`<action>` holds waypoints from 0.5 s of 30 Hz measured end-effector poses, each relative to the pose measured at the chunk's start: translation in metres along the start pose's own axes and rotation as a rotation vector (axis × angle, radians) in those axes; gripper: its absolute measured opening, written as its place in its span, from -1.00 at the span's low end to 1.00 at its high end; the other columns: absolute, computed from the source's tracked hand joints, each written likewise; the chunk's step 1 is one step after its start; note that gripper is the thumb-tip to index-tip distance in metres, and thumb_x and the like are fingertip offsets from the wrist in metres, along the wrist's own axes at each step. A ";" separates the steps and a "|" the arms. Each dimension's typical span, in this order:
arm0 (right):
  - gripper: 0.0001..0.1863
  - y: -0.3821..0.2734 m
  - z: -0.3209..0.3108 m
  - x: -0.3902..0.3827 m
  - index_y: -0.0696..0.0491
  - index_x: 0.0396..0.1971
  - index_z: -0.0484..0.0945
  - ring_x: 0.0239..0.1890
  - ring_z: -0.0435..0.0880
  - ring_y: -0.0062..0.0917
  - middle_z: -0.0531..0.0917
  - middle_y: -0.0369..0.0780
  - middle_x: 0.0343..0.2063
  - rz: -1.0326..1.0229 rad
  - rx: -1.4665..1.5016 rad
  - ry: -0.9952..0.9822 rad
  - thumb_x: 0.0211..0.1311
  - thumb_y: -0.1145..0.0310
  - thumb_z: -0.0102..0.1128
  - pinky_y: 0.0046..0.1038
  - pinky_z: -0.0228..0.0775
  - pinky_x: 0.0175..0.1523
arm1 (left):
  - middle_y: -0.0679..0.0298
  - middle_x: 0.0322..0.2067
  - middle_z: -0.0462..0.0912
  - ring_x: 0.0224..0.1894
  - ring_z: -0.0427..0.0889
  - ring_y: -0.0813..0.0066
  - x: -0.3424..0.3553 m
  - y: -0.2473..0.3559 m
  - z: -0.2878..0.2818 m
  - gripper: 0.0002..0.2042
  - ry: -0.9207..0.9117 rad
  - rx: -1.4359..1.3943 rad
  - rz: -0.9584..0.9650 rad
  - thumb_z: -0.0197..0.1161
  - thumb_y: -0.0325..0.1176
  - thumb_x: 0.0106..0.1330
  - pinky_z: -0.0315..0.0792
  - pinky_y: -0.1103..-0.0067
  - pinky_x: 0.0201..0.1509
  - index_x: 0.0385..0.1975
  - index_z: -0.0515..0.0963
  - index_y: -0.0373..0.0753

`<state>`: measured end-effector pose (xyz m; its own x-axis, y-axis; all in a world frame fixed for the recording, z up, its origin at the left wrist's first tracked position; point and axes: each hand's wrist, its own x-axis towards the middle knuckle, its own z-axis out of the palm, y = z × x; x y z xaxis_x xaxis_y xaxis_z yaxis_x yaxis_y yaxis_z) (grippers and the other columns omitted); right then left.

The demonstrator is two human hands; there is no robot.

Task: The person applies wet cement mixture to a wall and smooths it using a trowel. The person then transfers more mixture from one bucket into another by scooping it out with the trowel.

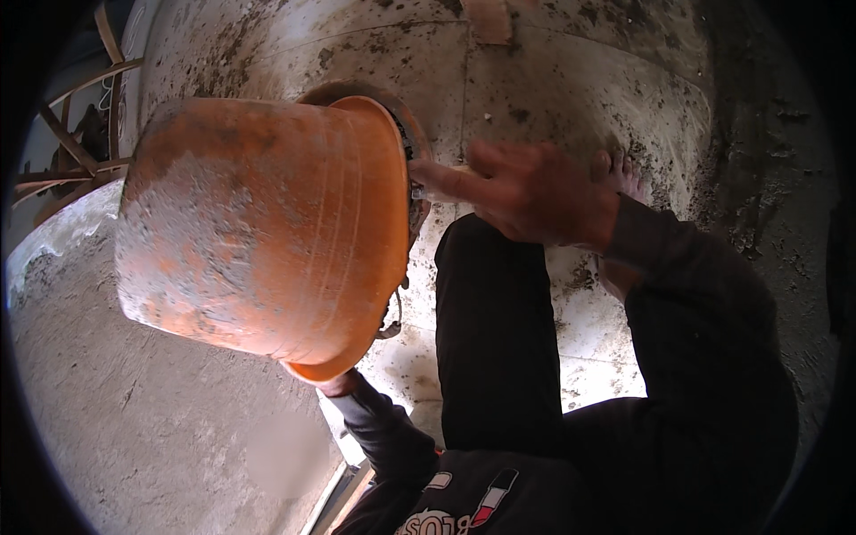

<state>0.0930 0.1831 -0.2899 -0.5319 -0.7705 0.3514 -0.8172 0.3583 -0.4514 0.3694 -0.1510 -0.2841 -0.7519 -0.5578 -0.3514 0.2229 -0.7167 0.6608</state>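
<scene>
A large orange bucket (259, 232), crusted with grey mortar, is tilted on its side with its mouth turned to the right. My left hand (339, 385) grips the near side of its rim; the fingers are mostly hidden behind the bucket. At the mouth is my right hand (535, 192), curled, with a finger or a short handle reaching to the rim. A small shiny bit shows by that tip, but blur keeps me from making out what the hand holds. A bent wire handle (392, 328) hangs off the rim. The bucket's inside is hidden.
Pale floor tiles (606, 53) spattered with dirt spread beneath, and a pinkish flat piece (489, 22) lies at the far side. Wooden bars (67, 138) stand at the far left. A rough grey surface (178, 410) is at the near left. A bare foot (624, 174) shows beyond my right wrist.
</scene>
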 end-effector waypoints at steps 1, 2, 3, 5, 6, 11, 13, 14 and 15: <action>-0.54 -0.001 -0.002 0.001 -0.13 0.13 0.45 -0.57 0.62 -0.56 0.53 -0.27 -0.45 -0.024 -0.034 0.006 0.18 0.38 0.16 -0.49 0.51 -0.56 | 0.23 0.35 0.29 0.31 0.37 0.32 0.001 -0.004 0.001 -0.44 -0.015 0.100 0.048 -0.16 -0.02 0.50 0.29 0.34 0.37 0.41 0.09 -0.14; -0.55 -0.003 -0.002 0.003 -0.14 0.12 0.46 -0.55 0.62 -0.58 0.53 -0.28 -0.44 -0.027 -0.060 0.025 0.19 0.37 0.15 -0.50 0.51 -0.54 | 0.23 0.35 0.29 0.32 0.36 0.31 0.003 -0.008 0.001 -0.45 -0.031 0.200 0.096 -0.18 -0.02 0.51 0.28 0.33 0.38 0.41 0.09 -0.15; -0.57 -0.005 0.002 0.006 -0.15 0.10 0.48 -0.53 0.62 -0.60 0.53 -0.28 -0.44 -0.029 -0.082 0.045 0.19 0.35 0.14 -0.52 0.51 -0.53 | 0.23 0.35 0.28 0.32 0.36 0.30 0.003 -0.013 0.001 -0.45 -0.044 0.303 0.145 -0.19 -0.03 0.51 0.26 0.33 0.39 0.41 0.08 -0.15; -0.60 -0.008 0.005 0.008 -0.16 0.07 0.49 -0.50 0.62 -0.63 0.54 -0.29 -0.43 -0.057 -0.115 0.093 0.19 0.33 0.13 -0.55 0.51 -0.50 | 0.22 0.35 0.28 0.32 0.35 0.29 0.004 -0.021 -0.001 -0.45 -0.072 0.510 0.241 -0.22 -0.03 0.52 0.24 0.31 0.40 0.41 0.08 -0.16; -0.61 -0.008 0.006 0.007 -0.16 0.06 0.50 -0.49 0.61 -0.64 0.53 -0.29 -0.42 -0.080 -0.129 0.116 0.19 0.32 0.13 -0.56 0.51 -0.49 | 0.22 0.35 0.27 0.33 0.34 0.28 0.004 -0.025 -0.002 -0.46 -0.085 0.611 0.285 -0.23 -0.04 0.53 0.22 0.31 0.41 0.41 0.07 -0.16; -0.63 -0.012 0.003 0.013 -0.18 0.05 0.50 -0.50 0.59 -0.65 0.52 -0.30 -0.42 -0.100 -0.211 0.205 0.20 0.27 0.12 -0.62 0.47 -0.50 | 0.21 0.34 0.29 0.31 0.37 0.30 0.006 -0.018 -0.016 -0.40 0.010 1.016 0.456 -0.05 -0.02 0.46 0.25 0.36 0.39 0.40 0.10 -0.20; -0.60 -0.009 -0.005 0.010 -0.17 0.10 0.49 -0.50 0.60 -0.63 0.52 -0.27 -0.42 -0.172 -0.207 0.191 0.24 0.25 0.11 -0.62 0.45 -0.52 | 0.19 0.31 0.34 0.29 0.39 0.34 0.005 -0.007 -0.017 -0.37 0.037 1.600 0.616 0.10 -0.03 0.40 0.31 0.40 0.35 0.37 0.16 -0.22; -0.59 -0.010 -0.006 0.012 -0.18 0.13 0.47 -0.50 0.61 -0.61 0.54 -0.23 -0.39 -0.109 -0.239 0.133 0.26 0.25 0.09 -0.62 0.45 -0.53 | 0.07 0.28 0.33 0.28 0.37 0.25 0.008 -0.003 -0.017 -0.38 -0.019 1.694 0.627 0.14 -0.10 0.39 0.32 0.33 0.29 0.33 0.18 -0.31; -0.58 -0.012 -0.004 0.016 -0.20 0.16 0.46 -0.49 0.62 -0.60 0.56 -0.19 -0.35 -0.050 -0.264 0.075 0.28 0.25 0.07 -0.62 0.45 -0.54 | -0.04 0.25 0.32 0.28 0.35 0.16 0.008 0.003 -0.008 -0.40 -0.071 1.793 0.638 0.18 -0.18 0.37 0.34 0.26 0.23 0.29 0.19 -0.40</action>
<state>0.0933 0.1687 -0.2762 -0.4964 -0.7528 0.4324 -0.8671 0.4536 -0.2057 0.3688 -0.1607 -0.2904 -0.8599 -0.4775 0.1807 -0.3417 0.8012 0.4913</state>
